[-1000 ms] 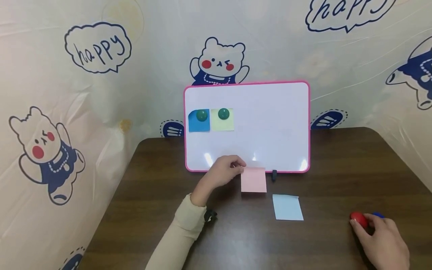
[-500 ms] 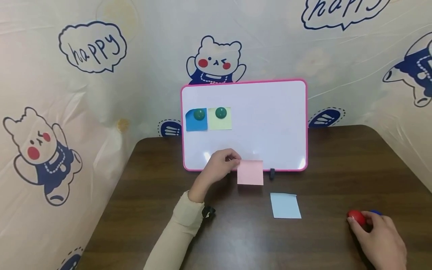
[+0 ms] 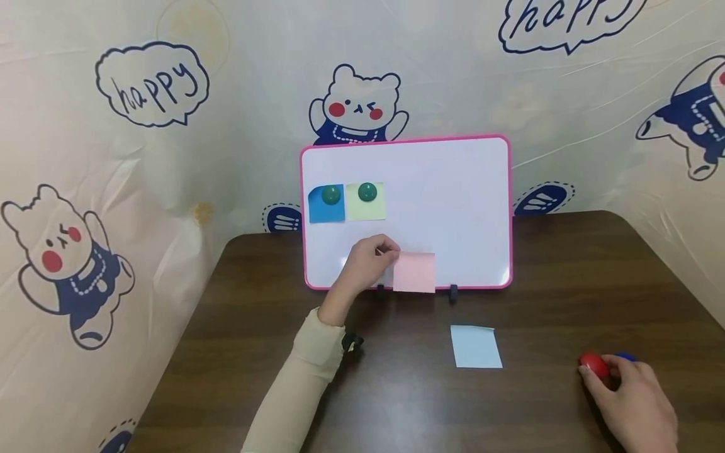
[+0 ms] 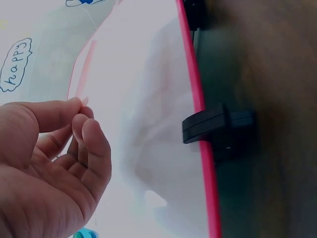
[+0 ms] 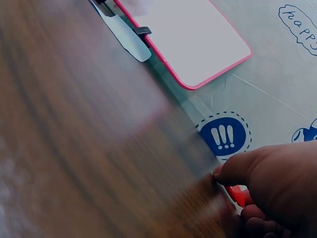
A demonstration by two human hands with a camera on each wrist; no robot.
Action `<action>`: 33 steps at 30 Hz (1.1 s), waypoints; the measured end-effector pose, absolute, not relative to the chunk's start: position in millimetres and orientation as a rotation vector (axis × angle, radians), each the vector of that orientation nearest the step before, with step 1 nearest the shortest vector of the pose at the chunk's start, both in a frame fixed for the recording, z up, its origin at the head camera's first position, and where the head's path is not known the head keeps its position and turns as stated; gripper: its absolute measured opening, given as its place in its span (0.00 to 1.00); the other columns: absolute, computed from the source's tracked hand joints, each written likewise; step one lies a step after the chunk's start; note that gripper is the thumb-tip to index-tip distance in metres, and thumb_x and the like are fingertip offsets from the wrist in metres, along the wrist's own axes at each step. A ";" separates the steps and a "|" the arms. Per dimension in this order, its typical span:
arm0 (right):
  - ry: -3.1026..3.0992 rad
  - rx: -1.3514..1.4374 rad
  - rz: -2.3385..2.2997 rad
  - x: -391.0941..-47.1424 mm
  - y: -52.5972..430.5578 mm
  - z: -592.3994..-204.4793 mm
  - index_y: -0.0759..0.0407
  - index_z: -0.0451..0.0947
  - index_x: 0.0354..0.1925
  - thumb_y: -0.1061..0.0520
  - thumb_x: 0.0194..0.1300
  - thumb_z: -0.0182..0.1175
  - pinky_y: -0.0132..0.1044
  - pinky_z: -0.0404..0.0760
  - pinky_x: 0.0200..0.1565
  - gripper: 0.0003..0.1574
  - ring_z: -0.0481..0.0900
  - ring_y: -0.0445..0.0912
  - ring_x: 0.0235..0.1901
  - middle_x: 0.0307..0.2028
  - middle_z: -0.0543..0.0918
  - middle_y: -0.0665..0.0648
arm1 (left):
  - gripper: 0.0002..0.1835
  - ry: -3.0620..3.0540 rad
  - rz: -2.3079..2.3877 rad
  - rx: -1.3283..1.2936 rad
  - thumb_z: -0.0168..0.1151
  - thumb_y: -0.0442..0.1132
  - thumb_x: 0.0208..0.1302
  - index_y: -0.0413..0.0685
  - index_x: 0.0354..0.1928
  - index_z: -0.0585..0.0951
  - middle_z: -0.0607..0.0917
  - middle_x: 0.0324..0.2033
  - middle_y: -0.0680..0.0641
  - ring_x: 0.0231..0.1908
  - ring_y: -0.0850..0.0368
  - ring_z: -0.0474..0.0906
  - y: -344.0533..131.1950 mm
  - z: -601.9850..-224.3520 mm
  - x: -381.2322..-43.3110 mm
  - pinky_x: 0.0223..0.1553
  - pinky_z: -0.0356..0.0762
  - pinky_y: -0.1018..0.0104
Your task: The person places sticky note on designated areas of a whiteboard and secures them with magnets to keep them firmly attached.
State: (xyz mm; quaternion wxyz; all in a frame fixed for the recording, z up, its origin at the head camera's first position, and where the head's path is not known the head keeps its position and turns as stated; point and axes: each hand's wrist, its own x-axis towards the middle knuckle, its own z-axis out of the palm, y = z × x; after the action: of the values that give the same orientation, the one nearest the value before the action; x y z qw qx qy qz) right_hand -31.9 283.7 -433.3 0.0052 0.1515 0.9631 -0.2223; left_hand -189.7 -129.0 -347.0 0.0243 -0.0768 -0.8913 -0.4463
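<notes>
In the head view my left hand [image 3: 365, 264] pinches a pink sticky note [image 3: 415, 273] by its upper left corner. The note hangs before the lower part of a whiteboard [image 3: 453, 207] with a pink frame. From the left wrist, the pink note [image 4: 86, 72] shows nearly edge-on beyond the fingertips. At the right of the table, my right hand [image 3: 637, 399] holds a round red magnet [image 3: 593, 363] between thumb and fingers. A blue piece [image 3: 625, 357], mostly hidden, lies behind that hand. The red magnet [image 5: 237, 196] is partly covered by the thumb in the right wrist view.
Green round magnets cover the tops of a blue note [image 3: 325, 212] and a pale green note [image 3: 365, 211] on the board's left side. Black feet [image 3: 453, 294] support the board. A light blue note [image 3: 476, 346] lies on the brown table [image 3: 413, 409].
My left hand has raised the pink note from below the board's bottom edge to overlap its lower part. The right hand keeps holding the red magnet. The head view has shifted slightly.
</notes>
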 end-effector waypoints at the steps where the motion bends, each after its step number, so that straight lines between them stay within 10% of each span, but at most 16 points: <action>1: 3.018 0.473 -0.693 -31.9 283.6 -433.2 0.71 0.68 0.54 0.31 0.62 0.53 0.56 0.69 0.33 0.46 0.71 0.63 0.40 0.44 0.67 0.71 | 0.03 -2.756 -1.377 -0.217 0.61 0.43 0.64 0.54 0.36 0.82 0.80 0.32 0.55 0.34 0.55 0.74 -128.9 -345.2 -191.9 0.32 0.77 0.63; 33: 2.983 0.436 -0.716 -33.4 290.0 -432.3 0.71 0.67 0.56 0.29 0.62 0.50 0.55 0.70 0.31 0.48 0.72 0.63 0.39 0.45 0.66 0.72 | 0.07 -2.665 -1.116 -0.022 0.57 0.45 0.66 0.52 0.39 0.80 0.78 0.32 0.55 0.33 0.60 0.73 -110.4 -311.2 -252.7 0.33 0.76 0.69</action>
State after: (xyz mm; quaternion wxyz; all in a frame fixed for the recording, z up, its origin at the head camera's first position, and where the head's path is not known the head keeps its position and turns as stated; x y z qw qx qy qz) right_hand -33.4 290.0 -432.3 0.0214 0.1407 0.9625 -0.2311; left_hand -252.7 -110.4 -311.2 0.1256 -0.0077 -0.9151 -0.3832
